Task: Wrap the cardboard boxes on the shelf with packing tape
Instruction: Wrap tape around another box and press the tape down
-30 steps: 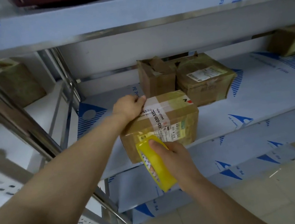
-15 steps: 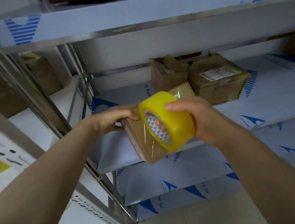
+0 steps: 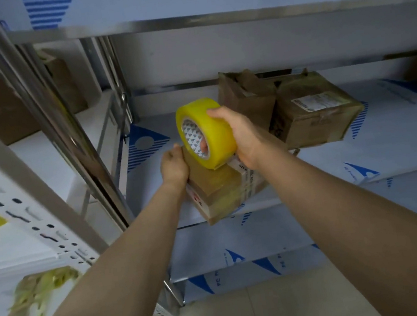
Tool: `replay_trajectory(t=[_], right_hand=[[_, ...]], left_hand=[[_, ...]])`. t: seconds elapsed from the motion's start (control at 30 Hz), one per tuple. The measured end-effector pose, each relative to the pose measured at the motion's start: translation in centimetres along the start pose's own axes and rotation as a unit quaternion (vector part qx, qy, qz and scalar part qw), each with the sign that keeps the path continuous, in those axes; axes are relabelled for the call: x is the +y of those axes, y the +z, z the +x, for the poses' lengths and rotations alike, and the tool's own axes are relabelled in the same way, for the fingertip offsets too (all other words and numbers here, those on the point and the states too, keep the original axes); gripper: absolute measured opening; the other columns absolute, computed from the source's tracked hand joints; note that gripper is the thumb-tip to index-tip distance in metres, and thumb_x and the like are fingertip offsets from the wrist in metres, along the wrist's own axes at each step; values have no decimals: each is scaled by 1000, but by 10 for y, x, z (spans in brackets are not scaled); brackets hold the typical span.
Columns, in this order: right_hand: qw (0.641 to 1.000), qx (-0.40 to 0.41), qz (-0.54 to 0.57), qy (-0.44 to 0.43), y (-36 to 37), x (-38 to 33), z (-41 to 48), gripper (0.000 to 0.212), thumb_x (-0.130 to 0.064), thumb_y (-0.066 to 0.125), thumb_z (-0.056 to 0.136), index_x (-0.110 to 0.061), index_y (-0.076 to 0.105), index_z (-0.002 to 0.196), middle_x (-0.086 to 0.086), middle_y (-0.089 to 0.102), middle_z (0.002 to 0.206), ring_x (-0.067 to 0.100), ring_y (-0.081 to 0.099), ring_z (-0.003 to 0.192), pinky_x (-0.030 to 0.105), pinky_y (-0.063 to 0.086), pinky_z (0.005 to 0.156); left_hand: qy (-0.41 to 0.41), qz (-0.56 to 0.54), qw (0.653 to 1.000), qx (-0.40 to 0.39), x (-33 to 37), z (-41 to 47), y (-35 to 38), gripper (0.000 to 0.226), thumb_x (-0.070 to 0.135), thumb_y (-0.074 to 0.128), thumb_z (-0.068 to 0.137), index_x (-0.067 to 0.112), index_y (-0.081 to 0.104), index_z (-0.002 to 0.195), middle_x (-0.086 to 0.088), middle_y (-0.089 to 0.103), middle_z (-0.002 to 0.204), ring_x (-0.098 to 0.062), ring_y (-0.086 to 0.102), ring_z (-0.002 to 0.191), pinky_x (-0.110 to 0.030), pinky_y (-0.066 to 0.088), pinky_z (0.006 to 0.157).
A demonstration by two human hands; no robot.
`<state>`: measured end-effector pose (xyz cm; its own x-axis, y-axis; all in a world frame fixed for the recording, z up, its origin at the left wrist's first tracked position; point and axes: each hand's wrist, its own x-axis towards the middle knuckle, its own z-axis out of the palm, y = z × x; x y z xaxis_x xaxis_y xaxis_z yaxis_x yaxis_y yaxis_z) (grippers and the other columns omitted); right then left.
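While the left hand [image 3: 173,166] grips the partly taped front box [image 3: 223,193] and the right hand [image 3: 244,136] clasps the tape roll [image 3: 215,130] above it, the torn box [image 3: 244,96] behind looks untaped.

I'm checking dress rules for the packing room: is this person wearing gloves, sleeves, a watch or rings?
No. The left hand and the right hand are bare, without gloves, and no ring shows on the fingers in view. The left forearm and the right forearm are bare up to the picture's edge: no sleeve, watch or bracelet shows.
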<state>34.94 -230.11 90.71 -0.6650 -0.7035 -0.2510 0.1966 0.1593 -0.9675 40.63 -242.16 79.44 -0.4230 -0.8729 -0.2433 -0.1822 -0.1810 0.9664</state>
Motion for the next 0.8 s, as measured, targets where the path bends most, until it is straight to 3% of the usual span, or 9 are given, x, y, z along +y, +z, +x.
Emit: replay_trajectory(t=[0.07,0.17,0.23,0.3,0.4,0.6,0.67,0.73,0.8], right_hand=[[1000,5,2,-4,2,-2,-12,23,-35,66,85,-12,66,86,15,71,92,29,68,80,41,57,84],[1000,-3,-9,-21,-2,-10,-41,27,-29,66,87,-9,62,69,5,66,54,16,62,46,22,53,49],[1000,-15,-18,-10,-14,-10,-67,22,-27,66,87,-11,62,72,-1,62,45,10,59,38,19,49,40],[999,-19,-42,-7,-28,2,-93,16,-26,66,86,-17,62,74,-5,66,50,7,63,45,18,53,46],[997,-24,-75,-6,-44,34,-118,20,-30,67,86,-13,71,77,9,74,76,23,71,71,39,59,75],[997,46,-62,15,-47,93,-118,35,-31,64,88,2,64,75,18,66,63,18,65,53,37,55,62],[997,63,-41,10,-46,103,-110,33,-28,65,87,-5,60,64,16,61,60,21,64,54,40,54,62],[997,68,-31,1,-44,110,-103,35,-26,65,87,-12,57,56,12,60,55,24,63,54,41,54,62],[997,77,-18,0,-42,114,-98,45,-26,65,88,-21,54,45,7,57,48,25,60,53,40,52,60]], left_hand=[[23,36,999,20,6,-3,1,41,36,34,101,4,57,112,-19,62,116,-34,57,108,-48,45,98],[36,78,996,38,10,-5,1,41,32,33,103,0,55,117,-22,58,120,-36,55,111,-46,44,98],[44,102,993,45,10,-5,0,43,32,32,103,-2,53,118,-23,58,120,-36,54,111,-44,44,97],[52,115,991,47,10,-4,-1,44,33,31,103,-1,54,119,-22,58,119,-36,54,110,-43,44,97],[55,118,991,43,9,-4,-3,44,35,32,102,2,57,118,-19,60,118,-34,56,109,-44,45,97],[67,178,981,27,13,-3,2,43,33,32,102,1,57,119,-21,59,120,-35,55,110,-41,44,96],[92,297,950,38,21,-2,0,38,27,32,102,4,57,118,-21,59,120,-37,53,112,-43,40,100],[154,413,894,78,36,-1,4,34,24,33,99,6,56,116,-20,57,122,-37,48,119,-49,27,110],[168,503,847,43,51,-6,19,56,43,24,100,4,44,135,-23,41,142,-36,32,135,-49,11,117]])
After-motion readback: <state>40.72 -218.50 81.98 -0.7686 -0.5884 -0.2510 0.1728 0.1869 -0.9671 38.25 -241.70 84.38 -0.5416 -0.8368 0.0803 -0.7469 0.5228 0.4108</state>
